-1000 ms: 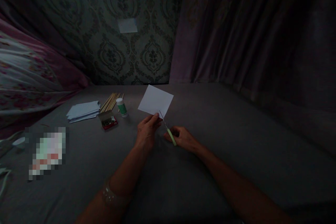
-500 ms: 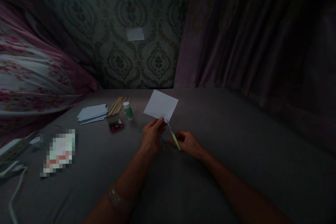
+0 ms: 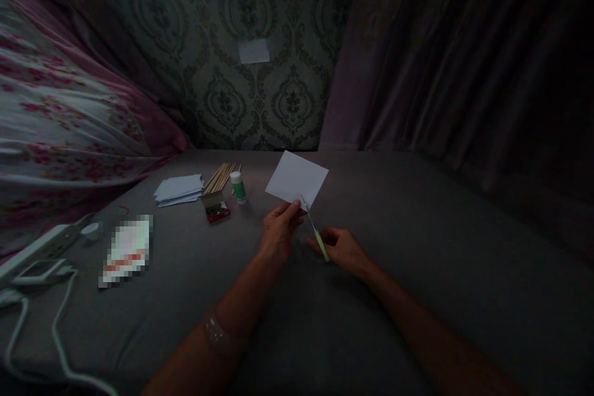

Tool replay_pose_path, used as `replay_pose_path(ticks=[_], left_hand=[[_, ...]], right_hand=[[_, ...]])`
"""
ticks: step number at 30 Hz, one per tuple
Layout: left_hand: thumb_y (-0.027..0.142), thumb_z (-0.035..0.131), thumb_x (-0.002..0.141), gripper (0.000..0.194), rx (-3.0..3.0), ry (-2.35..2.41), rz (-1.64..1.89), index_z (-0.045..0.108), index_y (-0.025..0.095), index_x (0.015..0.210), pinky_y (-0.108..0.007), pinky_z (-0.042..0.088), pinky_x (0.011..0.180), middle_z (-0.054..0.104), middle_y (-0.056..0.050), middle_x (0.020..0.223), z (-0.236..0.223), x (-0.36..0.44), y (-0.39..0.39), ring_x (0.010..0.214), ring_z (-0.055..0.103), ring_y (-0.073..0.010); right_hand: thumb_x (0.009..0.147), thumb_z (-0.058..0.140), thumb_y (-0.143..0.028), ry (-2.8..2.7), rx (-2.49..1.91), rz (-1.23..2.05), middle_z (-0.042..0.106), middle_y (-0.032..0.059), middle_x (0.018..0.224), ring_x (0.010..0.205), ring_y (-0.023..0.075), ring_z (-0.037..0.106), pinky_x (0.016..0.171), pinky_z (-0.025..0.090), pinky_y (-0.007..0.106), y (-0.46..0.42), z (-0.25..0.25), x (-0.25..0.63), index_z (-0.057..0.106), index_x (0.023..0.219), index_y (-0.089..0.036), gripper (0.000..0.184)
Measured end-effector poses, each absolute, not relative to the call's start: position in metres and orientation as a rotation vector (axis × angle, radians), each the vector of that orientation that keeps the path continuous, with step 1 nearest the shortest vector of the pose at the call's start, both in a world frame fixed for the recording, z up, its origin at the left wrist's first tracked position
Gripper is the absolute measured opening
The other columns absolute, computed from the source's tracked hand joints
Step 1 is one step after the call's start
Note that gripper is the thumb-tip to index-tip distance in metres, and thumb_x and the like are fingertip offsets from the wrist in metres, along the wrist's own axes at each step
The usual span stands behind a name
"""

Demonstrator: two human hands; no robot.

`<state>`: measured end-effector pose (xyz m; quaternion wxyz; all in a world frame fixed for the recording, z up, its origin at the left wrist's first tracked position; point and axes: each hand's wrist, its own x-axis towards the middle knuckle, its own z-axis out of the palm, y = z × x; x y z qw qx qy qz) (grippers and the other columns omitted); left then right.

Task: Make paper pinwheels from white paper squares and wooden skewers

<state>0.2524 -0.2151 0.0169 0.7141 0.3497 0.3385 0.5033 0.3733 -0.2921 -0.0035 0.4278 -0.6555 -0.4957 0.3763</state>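
Observation:
A white sheet of paper [image 3: 297, 178] is pinched at its near edge by my left hand [image 3: 279, 227], thumb on top, and is held up tilted above the table. My right hand [image 3: 344, 249] grips a pair of scissors with light green handles [image 3: 322, 246], seen nearly edge-on. The upper blade lies over the paper's near edge, just right of my left thumb. What is under the paper is hidden, and how wide the blades stand cannot be made out.
Left of the paper on the grey-covered table [image 3: 417, 216] are a green-and-white glue stick [image 3: 238, 189], wooden sticks [image 3: 220, 177], a stack of white paper [image 3: 179, 190] and a small red box [image 3: 218, 211]. A blurred-out packet [image 3: 127, 250] and a power strip [image 3: 44, 247] with cables lie farther left.
The head view has turned slightly, so everything sits farther right and a little higher. Hands, paper and scissors keep nearly the same arrangement.

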Motion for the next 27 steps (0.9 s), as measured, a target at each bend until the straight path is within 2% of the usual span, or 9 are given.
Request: replay_pose_path(ticks=[18,27], left_hand=[[0.030,0.082,0.054,0.024,0.803,0.734,1.107,0.069,0.013,0.065,-0.023,0.042,0.062,0.066,-0.003,0.069,0.0177,0.2515,-0.2158,0.066,0.059,-0.0114],[0.030,0.085,0.048,0.028,0.763,0.752,1.105,0.068,0.013,0.063,-0.020,0.041,0.058,0.063,-0.002,0.064,0.0193,0.2525,-0.2151,0.064,0.059,-0.0112]], right_hand=[[0.057,0.072,-0.054,-1.213,-1.634,0.947,0.050,-0.0031,0.053,0.050,0.0096,0.043,0.051,0.035,0.025,-0.2919,0.0011,0.3714,0.054,0.055,-0.018,0.041],[0.057,0.070,-0.056,-1.223,-1.632,0.898,0.047,-0.0040,0.052,0.050,0.0091,0.040,0.050,0.032,0.024,-0.2897,-0.0084,0.3741,0.051,0.054,-0.018,0.043]])
